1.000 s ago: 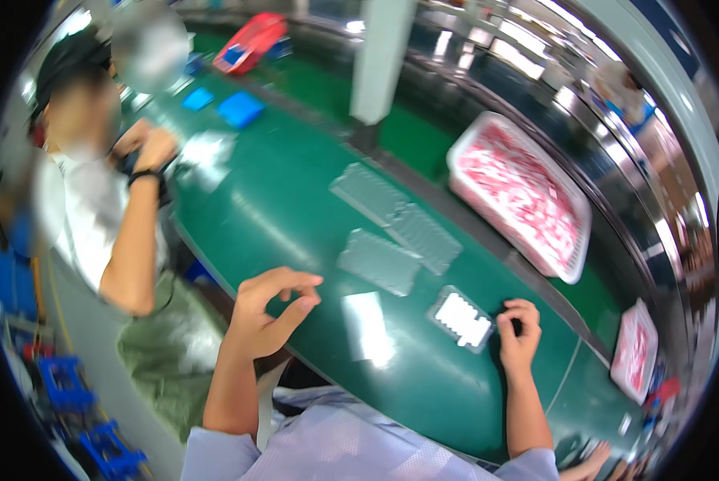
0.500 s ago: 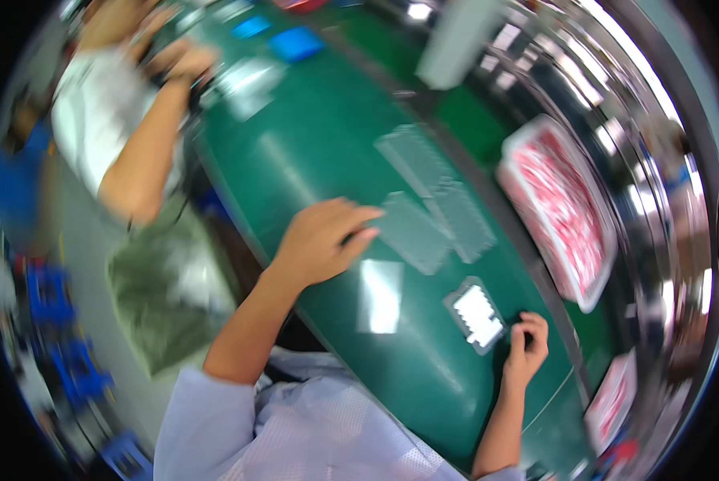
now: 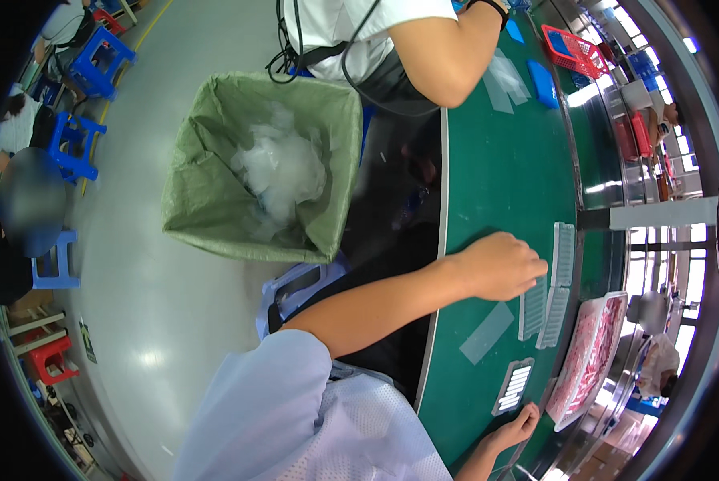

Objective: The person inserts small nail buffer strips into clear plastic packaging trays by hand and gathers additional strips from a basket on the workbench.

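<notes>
On the green work table (image 3: 495, 200), my left hand (image 3: 503, 266) is bent at the near end of several clear ribbed plastic trays (image 3: 533, 309). Its fingers are curled together, and what they hold, if anything, is hidden. A flat clear film sheet (image 3: 487, 333) lies on the table below that wrist. Farther down, a small grey tray with a row of white strips (image 3: 514, 386) lies beside my right hand (image 3: 518, 430). The right fingers are curled too, close to the tray's lower end; I cannot make out anything in them.
A bin lined with green cloth (image 3: 185, 188) holds crumpled clear film (image 3: 283, 172), left of the table. A white box of pink-and-white pieces (image 3: 571, 385) stands along the table's far side. A co-worker's arm (image 3: 455, 60) reaches in at the top. Blue stools (image 3: 107, 60) stand at far left.
The view has swung left, bringing the bin toward the middle and the table to the right. My left hand stays beside the ribbed trays, its fingers now more curled. The right hand remains by the grey tray.
</notes>
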A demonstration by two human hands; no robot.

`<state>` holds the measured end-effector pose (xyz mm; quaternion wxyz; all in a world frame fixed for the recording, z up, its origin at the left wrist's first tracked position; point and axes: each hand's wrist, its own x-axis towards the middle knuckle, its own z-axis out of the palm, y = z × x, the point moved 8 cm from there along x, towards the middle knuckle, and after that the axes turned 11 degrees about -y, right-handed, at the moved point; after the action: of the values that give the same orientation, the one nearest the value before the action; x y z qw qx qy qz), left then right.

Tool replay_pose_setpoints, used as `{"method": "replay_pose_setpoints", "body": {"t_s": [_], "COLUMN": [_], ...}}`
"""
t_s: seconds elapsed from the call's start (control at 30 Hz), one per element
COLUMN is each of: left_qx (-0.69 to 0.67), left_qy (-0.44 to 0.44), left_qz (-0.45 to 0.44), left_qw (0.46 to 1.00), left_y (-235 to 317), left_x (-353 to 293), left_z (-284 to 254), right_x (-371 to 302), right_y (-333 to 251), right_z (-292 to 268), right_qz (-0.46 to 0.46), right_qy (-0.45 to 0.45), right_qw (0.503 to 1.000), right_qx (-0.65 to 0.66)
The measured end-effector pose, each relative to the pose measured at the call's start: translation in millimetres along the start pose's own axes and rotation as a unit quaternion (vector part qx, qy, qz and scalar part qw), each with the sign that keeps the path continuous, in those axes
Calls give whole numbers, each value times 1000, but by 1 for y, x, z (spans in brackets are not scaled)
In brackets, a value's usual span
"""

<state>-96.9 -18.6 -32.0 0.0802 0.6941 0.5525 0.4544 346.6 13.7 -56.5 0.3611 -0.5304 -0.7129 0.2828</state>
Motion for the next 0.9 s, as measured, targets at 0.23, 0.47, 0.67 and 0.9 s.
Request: {"method": "replay_pose_setpoints", "body": {"t_s": [0.23, 0.47, 0.67, 0.9], "left_qx": [-30, -61, -81, -62], "left_qy": [-27, -48, -45, -58], "left_qz": [-2, 19, -19, -14], "left_qw": [999, 997, 996, 996], "left_y": [-3, -3, -16, -6], "left_x": [9, 11, 11, 19], "left_z": [5, 4, -4, -6], "right_x": [5, -4, -12, -14], "right_y": [35, 30, 35, 13], "right_z": [-30, -36, -31, -16], "right_qz": [9, 46, 35, 28], "right_qy": [46, 123, 122, 134], "right_qw": [998, 990, 992, 990], "right_qx": [-47, -48, -12, 40]}}
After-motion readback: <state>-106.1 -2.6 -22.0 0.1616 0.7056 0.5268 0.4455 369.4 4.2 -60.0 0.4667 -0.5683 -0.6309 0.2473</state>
